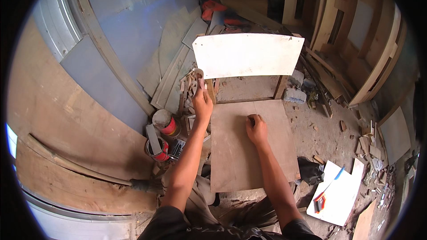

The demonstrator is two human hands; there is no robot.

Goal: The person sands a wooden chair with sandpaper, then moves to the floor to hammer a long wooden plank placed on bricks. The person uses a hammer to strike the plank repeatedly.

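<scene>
A wooden chair stands before me, with a flat brown plywood seat (pixel 231 151) and a slightly curved white backrest panel (pixel 249 55). My left hand (pixel 203 103) is raised by the backrest's lower left corner. Its fingers pinch a curled brownish strip (pixel 199 76), whose exact kind I cannot make out. On the upper middle of the seat rests my right hand (pixel 256 129), with the fingers curled in. A dark spot shows at its fingertips, but whether it grips anything is hidden.
Left of the chair stand two red cans (pixel 167 124), the nearer holding a flat piece. A long tool with a red handle (pixel 319 202) lies on a white board (pixel 340 195) at the lower right. Wood scraps, grey blocks (pixel 294 95), leaning panels and wooden frames (pixel 338 22) surround the chair.
</scene>
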